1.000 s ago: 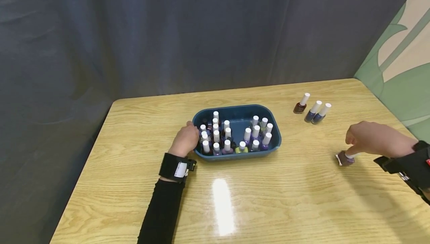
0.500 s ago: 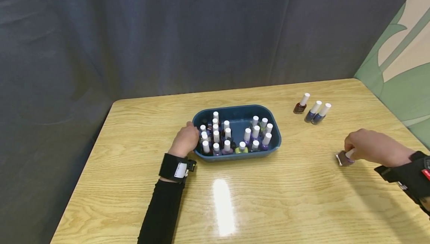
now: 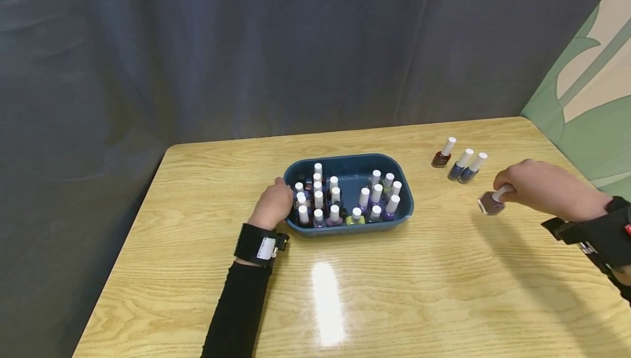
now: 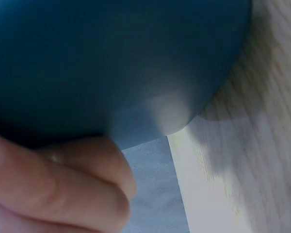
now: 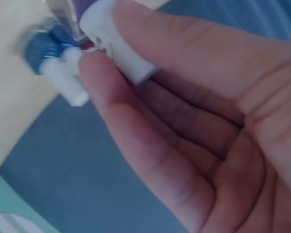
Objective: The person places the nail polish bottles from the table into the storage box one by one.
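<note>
My right hand (image 3: 547, 188) pinches the white cap of a mauve nail polish bottle (image 3: 491, 203), which is tilted above the table. Thumb and fingertips press on that white cap (image 5: 114, 41) in the right wrist view; most of the bottle is out of frame there. At the left end of a blue plastic bin (image 3: 345, 230), my left hand (image 3: 272, 205) grips the rim. Curled fingers (image 4: 82, 184) lie against the bin's wall in the left wrist view, and the thumb is hidden. Inside the bin stand several white-capped nail polish bottles (image 3: 334, 215), mostly purple and dark, with a yellow one.
Toward the back right of the wooden table (image 3: 187, 270) stand a dark red nail polish bottle (image 3: 441, 159) and two blue ones (image 3: 467, 175), side by side. A dark curtain (image 3: 296, 46) hangs behind the table's back edge.
My right hand has closed on the mauve nail polish bottle's cap and lifted it off the table, moving up and slightly left in the head view. My left hand stays at the bin.
</note>
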Demonstrator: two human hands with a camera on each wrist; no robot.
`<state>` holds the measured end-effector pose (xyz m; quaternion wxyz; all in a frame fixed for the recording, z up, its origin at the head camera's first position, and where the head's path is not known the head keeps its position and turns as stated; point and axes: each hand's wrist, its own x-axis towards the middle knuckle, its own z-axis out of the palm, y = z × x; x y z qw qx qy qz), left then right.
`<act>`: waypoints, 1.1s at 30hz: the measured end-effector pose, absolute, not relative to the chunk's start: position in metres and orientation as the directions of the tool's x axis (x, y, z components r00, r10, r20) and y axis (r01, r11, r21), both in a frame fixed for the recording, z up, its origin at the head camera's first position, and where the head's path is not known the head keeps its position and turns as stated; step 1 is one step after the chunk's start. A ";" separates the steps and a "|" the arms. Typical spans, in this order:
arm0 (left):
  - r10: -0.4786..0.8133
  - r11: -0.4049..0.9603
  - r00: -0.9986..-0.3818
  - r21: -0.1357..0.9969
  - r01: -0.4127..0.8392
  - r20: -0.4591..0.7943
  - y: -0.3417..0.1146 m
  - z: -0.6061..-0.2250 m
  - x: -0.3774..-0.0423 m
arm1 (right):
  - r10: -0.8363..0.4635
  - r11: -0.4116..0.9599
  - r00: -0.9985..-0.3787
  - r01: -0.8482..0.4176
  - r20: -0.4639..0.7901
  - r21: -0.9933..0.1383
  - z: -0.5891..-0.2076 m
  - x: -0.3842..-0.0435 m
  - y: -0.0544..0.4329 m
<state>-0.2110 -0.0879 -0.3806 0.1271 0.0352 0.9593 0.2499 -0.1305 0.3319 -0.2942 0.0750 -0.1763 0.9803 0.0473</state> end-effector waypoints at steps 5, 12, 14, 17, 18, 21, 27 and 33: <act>0.131 0.872 -0.965 0.490 0.002 -0.228 -0.087 -0.380 -0.212 | -0.358 0.930 -0.930 -0.363 -0.085 0.053 -0.274 -0.143 0.312; 0.132 0.875 -0.965 0.485 0.006 -0.226 -0.088 -0.381 -0.211 | -0.391 0.920 -0.917 -0.391 -0.079 -0.020 -0.259 -0.159 0.281; 0.135 0.873 -0.966 0.487 0.010 -0.221 -0.088 -0.381 -0.210 | -0.405 0.914 -0.911 -0.404 -0.072 -0.033 -0.256 -0.164 0.275; 0.140 0.874 -0.966 0.485 0.017 -0.219 -0.087 -0.382 -0.210 | -0.418 0.908 -0.906 -0.415 -0.061 -0.055 -0.254 -0.171 0.268; 0.140 0.874 -0.966 0.486 0.017 -0.218 -0.087 -0.382 -0.211 | -0.422 0.906 -0.905 -0.418 -0.059 -0.067 -0.253 -0.174 0.266; 0.146 0.876 -0.966 0.481 0.027 -0.213 -0.087 -0.382 -0.210 | -0.424 0.904 -0.904 -0.417 -0.064 -0.094 -0.251 -0.179 0.261; 0.161 0.881 -0.970 0.469 0.058 -0.184 -0.088 -0.382 -0.210 | -0.425 0.901 -0.903 -0.415 -0.064 -0.130 -0.251 -0.188 0.253; 0.176 0.890 -0.972 0.447 0.089 -0.157 -0.088 -0.382 -0.211 | -0.435 0.887 -0.898 -0.417 -0.061 -0.197 -0.249 -0.195 0.240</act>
